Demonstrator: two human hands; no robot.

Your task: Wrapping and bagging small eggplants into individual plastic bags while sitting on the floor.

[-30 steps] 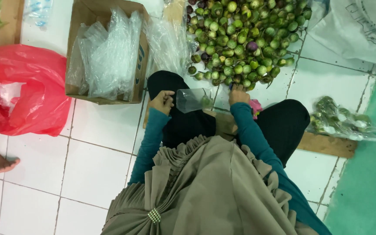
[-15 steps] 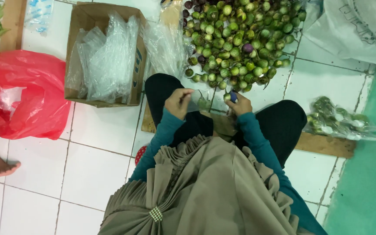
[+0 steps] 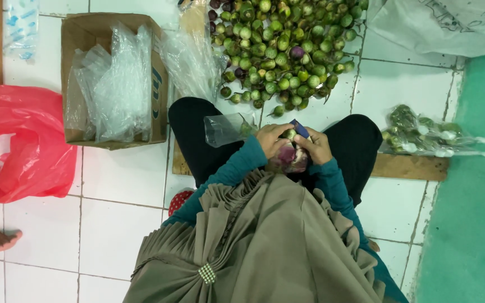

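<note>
left hand (image 3: 273, 140) closed on small round green fruit (image 3: 289, 133) | right hand (image 3: 316, 147) closed on dark blue knife handle (image 3: 300, 128), touching the fruit | clear plastic bag (image 3: 228, 128) just left

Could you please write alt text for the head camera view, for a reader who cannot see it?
Seen from above, a seated person's left hand and right hand meet over the lap, with a thin clear plastic bag beside the left hand. A heap of small round green and purple fruits lies ahead on the white tiled floor, beside a cardboard box of clear bags.
</note>
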